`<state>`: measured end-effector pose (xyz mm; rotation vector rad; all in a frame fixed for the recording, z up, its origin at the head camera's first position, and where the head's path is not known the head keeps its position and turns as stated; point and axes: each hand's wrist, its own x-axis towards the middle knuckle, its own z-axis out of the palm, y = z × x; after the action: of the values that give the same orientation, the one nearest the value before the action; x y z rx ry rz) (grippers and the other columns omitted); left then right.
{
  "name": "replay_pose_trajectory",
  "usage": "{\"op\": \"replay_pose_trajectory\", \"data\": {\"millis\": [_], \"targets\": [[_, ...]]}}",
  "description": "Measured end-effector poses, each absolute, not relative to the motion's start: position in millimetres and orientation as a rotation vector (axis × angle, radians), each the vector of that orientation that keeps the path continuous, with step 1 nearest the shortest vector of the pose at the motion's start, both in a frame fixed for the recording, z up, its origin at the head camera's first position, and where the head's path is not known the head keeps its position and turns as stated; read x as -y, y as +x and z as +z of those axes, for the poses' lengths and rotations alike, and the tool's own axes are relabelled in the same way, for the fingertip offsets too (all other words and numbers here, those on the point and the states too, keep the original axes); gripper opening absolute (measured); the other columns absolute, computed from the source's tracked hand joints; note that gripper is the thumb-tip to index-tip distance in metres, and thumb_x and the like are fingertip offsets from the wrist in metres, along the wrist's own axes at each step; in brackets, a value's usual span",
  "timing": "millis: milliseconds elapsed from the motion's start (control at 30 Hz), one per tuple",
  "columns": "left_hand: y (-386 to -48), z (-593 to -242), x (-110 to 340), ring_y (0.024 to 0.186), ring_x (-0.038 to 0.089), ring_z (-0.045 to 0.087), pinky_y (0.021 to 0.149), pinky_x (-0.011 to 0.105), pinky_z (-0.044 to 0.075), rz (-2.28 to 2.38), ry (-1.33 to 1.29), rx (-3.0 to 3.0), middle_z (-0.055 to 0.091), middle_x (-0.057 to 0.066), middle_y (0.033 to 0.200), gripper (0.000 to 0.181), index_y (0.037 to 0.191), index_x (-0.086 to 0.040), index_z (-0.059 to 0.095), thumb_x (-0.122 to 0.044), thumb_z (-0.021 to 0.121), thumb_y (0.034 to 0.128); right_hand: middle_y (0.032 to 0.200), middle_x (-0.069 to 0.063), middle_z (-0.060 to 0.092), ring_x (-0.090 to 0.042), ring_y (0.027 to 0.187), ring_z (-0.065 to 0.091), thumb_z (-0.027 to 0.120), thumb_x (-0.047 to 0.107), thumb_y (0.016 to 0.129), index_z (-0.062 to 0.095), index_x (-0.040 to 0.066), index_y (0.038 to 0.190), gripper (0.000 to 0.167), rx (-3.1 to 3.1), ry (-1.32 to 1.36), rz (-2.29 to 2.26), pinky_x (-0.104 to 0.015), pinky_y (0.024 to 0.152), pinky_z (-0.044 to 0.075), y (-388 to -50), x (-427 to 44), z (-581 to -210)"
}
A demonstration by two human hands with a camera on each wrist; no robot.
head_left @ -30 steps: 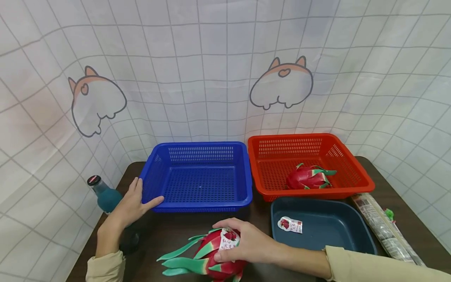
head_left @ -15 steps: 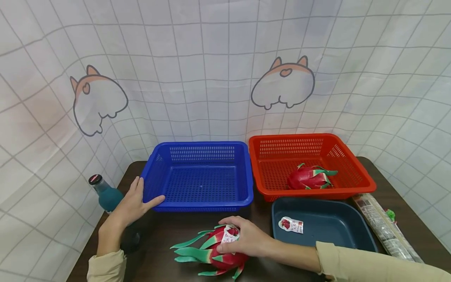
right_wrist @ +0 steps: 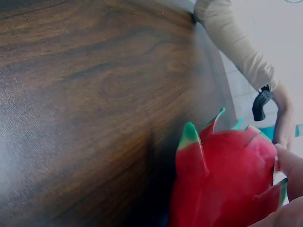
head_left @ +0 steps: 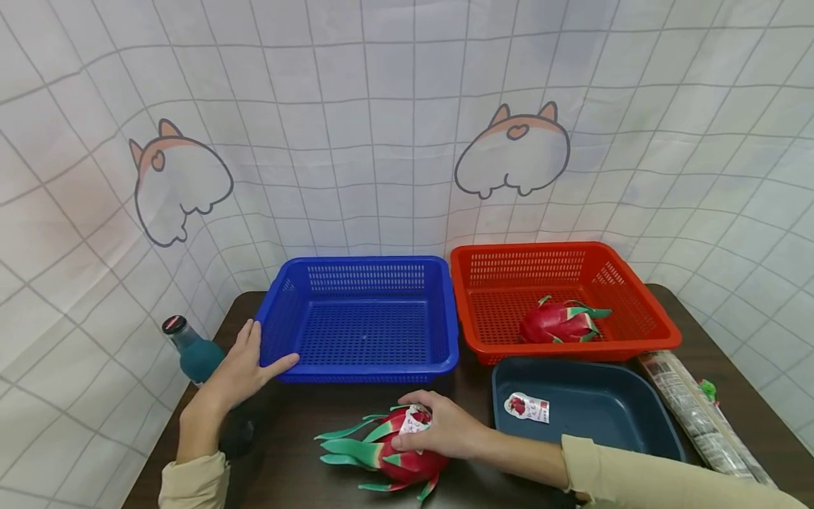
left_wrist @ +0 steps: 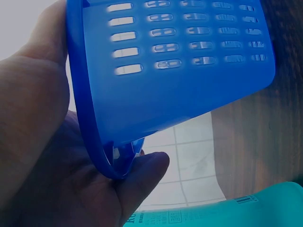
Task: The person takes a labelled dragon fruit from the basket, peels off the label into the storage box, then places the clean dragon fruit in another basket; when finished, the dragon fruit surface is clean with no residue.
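At the near middle of the head view, my right hand (head_left: 441, 428) grips a red toy dragon fruit (head_left: 413, 463) with green leaves, fingers over its top and thumb on the near side beside a white label. The fruit lies on its side, leaves to the left. In the right wrist view the fruit (right_wrist: 232, 175) shows close up above dark wood. My left hand (head_left: 235, 378) holds the near left corner of a blue basket (head_left: 369, 369), thumb along the front rim. The left wrist view shows that hand (left_wrist: 61, 165) around the rim, beside the basket wall (left_wrist: 180, 90).
A red basket (head_left: 572, 349) at the back right holds another dragon fruit (head_left: 555, 323). Before it stands a dark blue tray (head_left: 591, 410) with a fruit sticker (head_left: 528, 407) in it. A blue bottle (head_left: 200, 357) stands left; a wrapped bundle (head_left: 696, 417) lies right.
My right hand has brought the dragon fruit a little to the right, and its leaves have swung slightly. My left hand has stayed at the blue basket's corner.
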<state>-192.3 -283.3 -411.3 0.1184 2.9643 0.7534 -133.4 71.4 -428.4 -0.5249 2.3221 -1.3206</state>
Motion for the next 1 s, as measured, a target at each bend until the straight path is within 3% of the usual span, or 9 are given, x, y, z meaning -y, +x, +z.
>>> {"op": "replay_pose_trajectory", "data": {"millis": [200,333,467,600,700,800,1000], "targets": [[-195,-411,282,0.141,0.058,0.011,0.107,0.071,0.021,0.744,0.129,-2.967,-0.004,0.037,0.156,0.115,0.148,0.015,-0.001,-0.063,0.057,0.0873,0.118,-0.006,0.060,-0.016,0.100,0.056,0.078,0.039,0.078,0.055,0.010,0.131,0.065,-2.308,-0.471,-1.327,-0.032,0.083,0.049,-132,-72,-432],[-186,-400,273,0.143,0.054,0.013,0.107,0.070,0.023,0.641,0.205,-3.079,0.004,0.034,0.158,0.108,0.151,0.011,0.009,-0.063,0.057,0.0873,0.123,-0.007,0.057,-0.018,0.104,0.055,0.076,0.043,0.079,0.053,0.011,0.133,0.067,-2.297,-0.440,-1.318,-0.036,0.087,0.048,-132,-73,-434],[-164,-381,242,0.146,0.042,0.023,0.110,0.063,0.030,0.586,0.467,-3.235,0.023,0.021,0.159,0.092,0.151,-0.001,0.028,-0.058,0.061,0.0872,0.123,-0.008,0.057,-0.018,0.105,0.055,0.074,0.044,0.081,0.050,0.008,0.135,0.068,-2.270,-0.414,-1.328,-0.037,0.089,0.048,-134,-74,-435],[-139,-378,193,0.144,0.027,0.035,0.110,0.049,0.038,0.573,0.890,-3.106,0.033,0.005,0.158,0.085,0.152,-0.014,0.033,-0.064,0.057,0.0864,0.118,-0.007,0.061,-0.017,0.101,0.057,0.073,0.043,0.082,0.047,0.005,0.135,0.070,-2.231,-0.361,-1.364,-0.034,0.086,0.050,-134,-74,-435],[-128,-389,164,0.140,0.019,0.043,0.105,0.042,0.046,0.515,1.069,-2.907,0.038,-0.001,0.156,0.088,0.151,-0.018,0.034,-0.071,0.051,0.0840,0.117,-0.009,0.061,-0.017,0.101,0.059,0.073,0.044,0.083,0.046,0.003,0.135,0.071,-2.223,-0.342,-1.384,-0.035,0.085,0.053,-134,-74,-435],[-125,-402,149,0.131,0.016,0.051,0.097,0.038,0.052,0.448,1.146,-2.804,0.047,-0.001,0.148,0.089,0.148,-0.015,0.039,-0.074,0.051,0.0820,0.115,-0.009,0.062,-0.018,0.100,0.060,0.073,0.044,0.083,0.047,0.004,0.132,0.069,-2.252,-0.331,-1.389,-0.037,0.083,0.055,-132,-75,-436],[-126,-421,140,0.110,0.012,0.060,0.080,0.029,0.058,0.380,1.200,-2.801,0.058,-0.003,0.128,0.086,0.138,-0.010,0.050,-0.070,0.063,0.0770,0.115,-0.008,0.060,-0.018,0.100,0.058,0.073,0.046,0.082,0.051,0.006,0.125,0.062,-2.329,-0.344,-1.372,-0.036,0.084,0.054,-126,-79,-436]]}}
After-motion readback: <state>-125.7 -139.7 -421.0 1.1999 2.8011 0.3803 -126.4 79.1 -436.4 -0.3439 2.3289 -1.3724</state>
